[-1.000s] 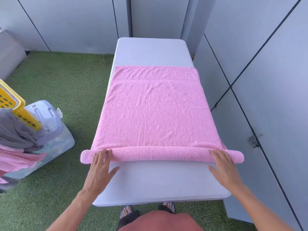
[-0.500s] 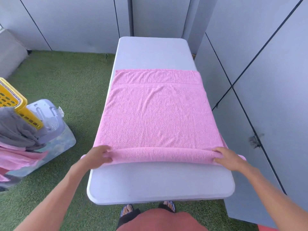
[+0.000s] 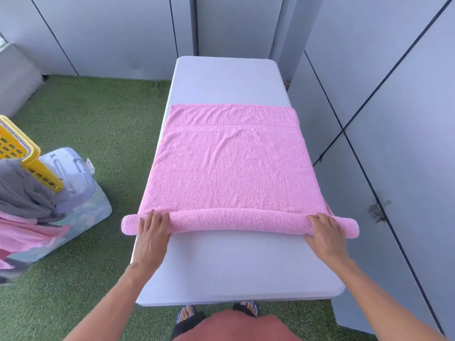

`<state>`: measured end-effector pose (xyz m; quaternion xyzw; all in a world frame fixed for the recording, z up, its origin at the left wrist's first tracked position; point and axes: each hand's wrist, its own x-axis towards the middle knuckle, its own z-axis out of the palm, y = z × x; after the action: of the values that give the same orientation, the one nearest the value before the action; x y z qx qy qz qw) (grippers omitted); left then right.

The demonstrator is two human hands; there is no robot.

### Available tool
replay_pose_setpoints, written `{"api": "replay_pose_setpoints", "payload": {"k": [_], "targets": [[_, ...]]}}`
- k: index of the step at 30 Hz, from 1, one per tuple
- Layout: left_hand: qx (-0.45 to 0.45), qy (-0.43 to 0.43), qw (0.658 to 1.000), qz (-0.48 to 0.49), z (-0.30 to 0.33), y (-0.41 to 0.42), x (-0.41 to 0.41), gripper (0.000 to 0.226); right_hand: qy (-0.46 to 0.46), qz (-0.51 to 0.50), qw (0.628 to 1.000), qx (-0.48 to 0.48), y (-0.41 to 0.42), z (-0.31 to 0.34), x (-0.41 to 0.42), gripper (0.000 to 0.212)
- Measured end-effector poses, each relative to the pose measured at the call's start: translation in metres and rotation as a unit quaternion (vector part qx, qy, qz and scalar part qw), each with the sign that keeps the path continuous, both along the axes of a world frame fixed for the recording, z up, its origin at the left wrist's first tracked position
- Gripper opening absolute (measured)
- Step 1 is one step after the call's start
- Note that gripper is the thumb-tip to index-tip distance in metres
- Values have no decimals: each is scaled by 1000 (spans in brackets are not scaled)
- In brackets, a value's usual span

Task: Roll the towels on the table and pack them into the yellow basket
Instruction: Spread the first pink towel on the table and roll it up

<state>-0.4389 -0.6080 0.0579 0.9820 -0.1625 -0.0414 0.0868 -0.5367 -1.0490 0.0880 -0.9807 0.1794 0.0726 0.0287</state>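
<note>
A pink towel (image 3: 231, 166) lies spread across the white table (image 3: 229, 267), its near edge rolled into a tube (image 3: 236, 221) that overhangs both long sides. My left hand (image 3: 151, 232) presses flat on the roll near its left end, fingers straight. My right hand (image 3: 325, 233) lies flat on the roll near its right end in the same way. The yellow basket (image 3: 27, 156) stands at the far left edge of the view, only partly visible.
Beside the yellow basket a clear plastic bin (image 3: 81, 205) holds grey (image 3: 22, 193) and pink (image 3: 24, 237) towels. Green artificial turf (image 3: 98, 124) covers the floor. Grey wall panels (image 3: 394, 143) stand close along the table's right side.
Both hands curled round the roll half a second ago and turned it away from me; now they lie flat on top again, and the roll is a bit thicker with less flat towel beyond it.
</note>
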Motion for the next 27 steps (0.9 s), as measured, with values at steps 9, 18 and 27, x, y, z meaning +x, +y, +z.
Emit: {"api": "replay_pose_setpoints", "payload": {"k": [9,18,27], "targets": [[-16,259,966,-2,42,16,34,40,87,16,986,141,-24,12,-7,45],[-44,-23,993,107,32,5,22,21,-110,-65,972,199,-17,11,-3,31],[-19,-11,1000,-18,0,9,-1,67,-54,11,998,30,-4,-19,-13,58]]}}
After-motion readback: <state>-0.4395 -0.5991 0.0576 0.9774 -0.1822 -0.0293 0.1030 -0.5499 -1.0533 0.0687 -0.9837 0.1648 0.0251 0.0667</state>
